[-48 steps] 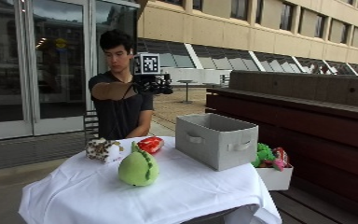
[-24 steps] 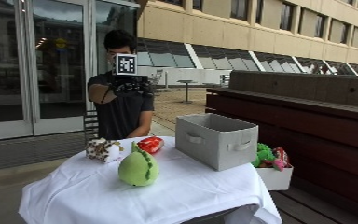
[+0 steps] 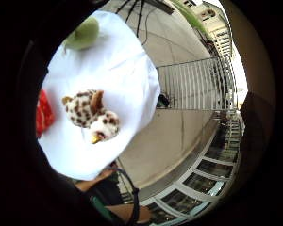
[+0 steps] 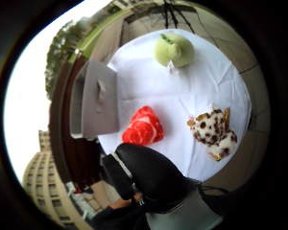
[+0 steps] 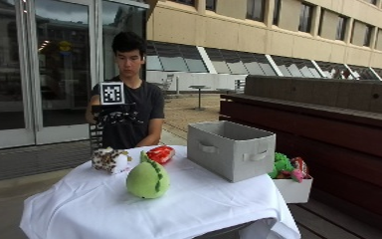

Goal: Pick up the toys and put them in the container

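One second ago the gloved right hand (image 5: 116,115) was held out to the side at shoulder height, with the arm stretched away from the body. Half a second ago it was pulled in front of the face, higher than before. Now it has come down in front of the chest, above the near edge of the counter (image 5: 98,209) on the person's side, over the spotted plush toy (image 5: 110,160) and the red toy (image 5: 160,154). The forearm is now bent and close to the body. The person's head, which the hand partly covered half a second ago, shows again above it.
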The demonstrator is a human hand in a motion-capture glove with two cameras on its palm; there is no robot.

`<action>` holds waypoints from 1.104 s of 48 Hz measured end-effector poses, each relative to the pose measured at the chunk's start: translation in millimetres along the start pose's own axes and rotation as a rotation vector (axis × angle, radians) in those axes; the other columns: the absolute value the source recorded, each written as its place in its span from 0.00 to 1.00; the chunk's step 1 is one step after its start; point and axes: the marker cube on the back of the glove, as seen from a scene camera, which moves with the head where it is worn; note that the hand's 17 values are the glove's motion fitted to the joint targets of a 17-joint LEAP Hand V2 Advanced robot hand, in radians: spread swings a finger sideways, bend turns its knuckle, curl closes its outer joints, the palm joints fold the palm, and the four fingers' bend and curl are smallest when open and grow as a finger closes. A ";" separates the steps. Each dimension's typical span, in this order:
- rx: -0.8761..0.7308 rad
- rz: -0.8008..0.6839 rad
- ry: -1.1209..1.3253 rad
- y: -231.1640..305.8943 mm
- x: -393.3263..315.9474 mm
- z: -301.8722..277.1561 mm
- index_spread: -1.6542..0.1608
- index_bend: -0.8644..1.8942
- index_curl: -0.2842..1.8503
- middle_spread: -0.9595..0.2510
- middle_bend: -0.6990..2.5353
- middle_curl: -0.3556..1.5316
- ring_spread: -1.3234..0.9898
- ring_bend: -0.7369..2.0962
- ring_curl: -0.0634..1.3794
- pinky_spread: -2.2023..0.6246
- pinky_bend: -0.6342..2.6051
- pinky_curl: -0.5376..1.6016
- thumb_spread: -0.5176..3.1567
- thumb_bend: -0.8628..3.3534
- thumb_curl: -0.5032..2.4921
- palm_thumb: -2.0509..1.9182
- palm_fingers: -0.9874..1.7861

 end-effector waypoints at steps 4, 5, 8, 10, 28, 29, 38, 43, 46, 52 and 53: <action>0.010 0.082 -0.019 3.3 6.0 28.8 0.75 0.34 0.21 0.69 0.26 0.33 0.46 0.32 0.18 0.78 0.40 0.42 0.40 0.18 0.20 0.48 0.28; 0.007 0.079 -0.018 4.7 8.5 36.3 0.75 0.34 0.21 0.70 0.26 0.33 0.47 0.32 0.18 0.78 0.41 0.42 0.40 0.18 0.20 0.48 0.28; 0.016 0.044 -0.011 7.9 17.4 59.2 0.75 0.34 0.21 0.70 0.26 0.34 0.47 0.32 0.19 0.78 0.41 0.42 0.40 0.18 0.20 0.48 0.28; 0.072 0.052 -0.006 7.0 22.0 73.9 0.75 0.34 0.20 0.70 0.27 0.34 0.47 0.32 0.19 0.78 0.41 0.42 0.40 0.18 0.20 0.48 0.28; -0.143 0.094 -0.007 26.2 40.8 130.3 0.74 0.33 0.18 0.72 0.27 0.35 0.51 0.35 0.23 0.80 0.47 0.44 0.42 0.20 0.23 0.53 0.30; -0.143 0.092 -0.007 27.7 40.4 134.0 0.75 0.32 0.18 0.73 0.27 0.35 0.52 0.35 0.23 0.80 0.47 0.44 0.42 0.21 0.24 0.54 0.30; -0.122 0.108 -0.035 31.7 40.4 148.2 0.74 0.33 0.17 0.77 0.30 0.37 0.53 0.45 0.29 0.79 0.50 0.44 0.46 0.27 0.28 0.66 0.42; -0.059 0.135 -0.030 29.9 37.9 142.6 0.73 0.31 0.13 0.75 0.35 0.40 0.48 0.54 0.30 0.71 0.52 0.43 0.45 0.29 0.30 0.70 0.59; -0.037 0.137 0.012 28.7 35.2 133.6 0.73 0.34 0.14 0.72 0.40 0.43 0.46 0.57 0.34 0.68 0.51 0.43 0.41 0.29 0.32 0.72 0.65; -0.004 0.114 0.039 23.7 34.2 122.6 0.72 0.38 0.15 0.67 0.46 0.46 0.43 0.60 0.36 0.64 0.45 0.41 0.36 0.33 0.35 0.77 0.77; -0.021 0.115 0.023 21.9 34.2 121.6 0.72 0.38 0.15 0.65 0.47 0.46 0.43 0.60 0.36 0.64 0.45 0.41 0.35 0.33 0.36 0.78 0.78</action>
